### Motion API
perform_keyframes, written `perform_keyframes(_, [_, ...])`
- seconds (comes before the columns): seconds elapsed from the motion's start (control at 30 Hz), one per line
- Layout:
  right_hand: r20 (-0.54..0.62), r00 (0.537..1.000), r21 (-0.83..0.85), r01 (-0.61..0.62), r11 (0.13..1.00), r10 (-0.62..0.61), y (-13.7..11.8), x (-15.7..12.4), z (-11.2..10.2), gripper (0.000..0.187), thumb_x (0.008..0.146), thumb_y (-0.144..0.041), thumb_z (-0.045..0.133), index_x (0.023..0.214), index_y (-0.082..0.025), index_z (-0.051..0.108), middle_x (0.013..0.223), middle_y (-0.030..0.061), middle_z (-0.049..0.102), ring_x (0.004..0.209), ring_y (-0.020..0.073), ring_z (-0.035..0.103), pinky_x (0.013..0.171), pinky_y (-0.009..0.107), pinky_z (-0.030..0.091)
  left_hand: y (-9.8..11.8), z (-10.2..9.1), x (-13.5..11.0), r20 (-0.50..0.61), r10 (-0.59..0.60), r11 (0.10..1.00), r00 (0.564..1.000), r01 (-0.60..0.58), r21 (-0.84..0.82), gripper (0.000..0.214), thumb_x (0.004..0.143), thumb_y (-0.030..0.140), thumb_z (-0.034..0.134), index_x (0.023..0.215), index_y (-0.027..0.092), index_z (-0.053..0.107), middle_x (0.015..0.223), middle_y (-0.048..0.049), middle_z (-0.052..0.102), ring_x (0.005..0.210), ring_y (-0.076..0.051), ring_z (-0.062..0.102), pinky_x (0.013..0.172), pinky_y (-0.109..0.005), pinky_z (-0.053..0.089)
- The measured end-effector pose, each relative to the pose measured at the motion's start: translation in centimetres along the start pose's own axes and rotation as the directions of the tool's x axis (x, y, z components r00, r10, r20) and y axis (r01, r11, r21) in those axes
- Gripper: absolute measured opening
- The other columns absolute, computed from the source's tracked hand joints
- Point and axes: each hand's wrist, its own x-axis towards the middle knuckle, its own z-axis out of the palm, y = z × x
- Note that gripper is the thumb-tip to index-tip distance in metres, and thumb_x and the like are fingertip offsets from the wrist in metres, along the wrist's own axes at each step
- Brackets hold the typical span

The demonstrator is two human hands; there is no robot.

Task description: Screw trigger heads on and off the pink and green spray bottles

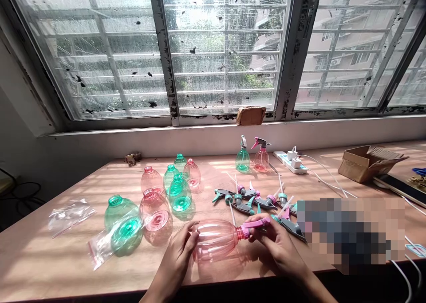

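A clear pink spray bottle [216,238] lies on its side near the table's front edge, its neck turned to the right. My left hand [181,247] is wrapped round its base end. At the neck, my right hand [271,236] grips the pink and grey spray head [251,226]; its fingertips are partly hidden behind it. Whether the head is fully seated on the neck I cannot tell. Beyond my right hand lies a pile of loose trigger spray heads [244,203] with white tubes. To the left stand open bottles, among them a pink bottle [155,214] and a green bottle [121,221].
Two bottles with spray heads, one green [242,159] and one pink [261,159], stand at the back. A power strip [290,162] and a cardboard box [359,165] are to the right. Clear plastic bags [70,215] lie at left. A blurred patch covers the right front.
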Motion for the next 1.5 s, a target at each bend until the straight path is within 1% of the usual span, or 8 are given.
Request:
perform_keyframes(0.27, [-0.029,0.998,-0.046,-0.05,0.998,0.049,1.0,0.3,-0.3,0.038,0.091,-0.056,0.079,0.105,-0.021,0.07,0.084,0.0011,0.067,0.062,0.0156,0.061,0.062,0.029,0.054,-1.3,0.3,-0.3,0.112,0.06,0.994,0.992,-0.049,-0.096,0.061,0.104,0.058,0.056,0.157,0.028,0.05,0.163,-0.0099,0.052,0.152,-0.036,0.046,0.125,-0.046,0.04])
perform_keyframes(0.47, [-0.007,0.998,-0.05,-0.055,0.997,0.055,1.1,0.3,-0.3,0.038,0.092,-0.056,0.078,0.104,-0.021,0.07,0.081,0.0011,0.068,0.059,0.0145,0.059,0.057,0.027,0.052,-1.7,0.5,-0.6,0.156,0.113,0.975,0.981,-0.079,-0.207,0.066,0.103,0.056,0.06,0.162,0.032,0.04,0.17,-0.0104,0.041,0.149,-0.036,0.051,0.121,-0.045,0.047])
perform_keyframes(0.6, [-0.013,0.998,-0.034,-0.068,0.997,0.067,1.1,0.2,-0.3,0.041,0.091,-0.056,0.079,0.109,-0.021,0.07,0.08,0.0008,0.067,0.059,0.0146,0.059,0.055,0.026,0.053,-1.5,0.4,-0.8,0.133,0.091,0.97,0.987,-0.058,-0.235,0.063,0.103,0.056,0.063,0.159,0.033,0.044,0.167,-0.0104,0.044,0.143,-0.035,0.055,0.119,-0.046,0.049])
perform_keyframes(0.83, [-0.059,0.995,-0.006,-0.077,0.997,0.076,0.8,0.3,-0.1,0.043,0.085,-0.059,0.084,0.09,-0.019,0.069,0.075,0.0002,0.064,0.058,0.0137,0.056,0.052,0.026,0.053,-1.8,0.3,-0.1,0.08,0.031,0.957,0.996,-0.007,-0.29,0.058,0.103,0.065,0.058,0.146,0.027,0.055,0.15,-0.0143,0.059,0.121,-0.032,0.068,0.102,-0.043,0.058])
perform_keyframes(1.0, [-0.093,0.993,0.004,-0.076,0.997,0.076,1.0,0.4,-0.1,0.045,0.084,-0.059,0.084,0.099,-0.019,0.071,0.072,-0.0011,0.064,0.057,0.0123,0.053,0.049,0.022,0.046,-2.6,0.2,0.2,0.18,0.038,0.965,0.983,0.011,-0.261,0.075,0.099,0.067,0.063,0.159,0.028,0.041,0.156,-0.016,0.057,0.134,-0.036,0.061,0.113,-0.047,0.052])
perform_keyframes(1.2, [-0.097,0.993,0.007,-0.059,0.998,0.06,0.3,0.3,0.2,0.043,0.087,-0.06,0.082,0.096,-0.019,0.07,0.069,-0.0019,0.064,0.053,0.0095,0.048,0.048,0.021,0.04,-2.7,0.5,-0.4,0.192,0.134,0.969,0.972,-0.088,-0.231,0.066,0.104,0.054,0.062,0.162,0.036,0.038,0.168,-0.01,0.045,0.138,-0.033,0.061,0.114,-0.042,0.053])
perform_keyframes(1.37, [-0.095,0.994,0.0,-0.062,0.998,0.062,0.2,0.3,0.3,0.046,0.086,-0.061,0.082,0.098,-0.018,0.072,0.068,-0.0023,0.062,0.051,0.0093,0.046,0.045,0.021,0.039,-3.2,1.0,-0.5,0.146,0.271,0.951,0.951,-0.241,-0.196,0.062,0.105,0.044,0.064,0.161,0.036,0.041,0.17,-0.0087,0.04,0.152,-0.034,0.047,0.124,-0.043,0.045])
perform_keyframes(1.5, [-0.088,0.993,-0.02,-0.083,0.996,0.081,0.5,0.2,0.1,0.045,0.088,-0.061,0.08,0.1,-0.018,0.073,0.07,-0.0011,0.065,0.052,0.0096,0.047,0.047,0.022,0.04,-3.4,0.9,-0.4,0.1,0.259,0.953,0.961,-0.237,-0.189,0.08,0.099,0.046,0.072,0.166,0.036,0.029,0.173,-0.0104,0.037,0.155,-0.034,0.042,0.124,-0.045,0.044])
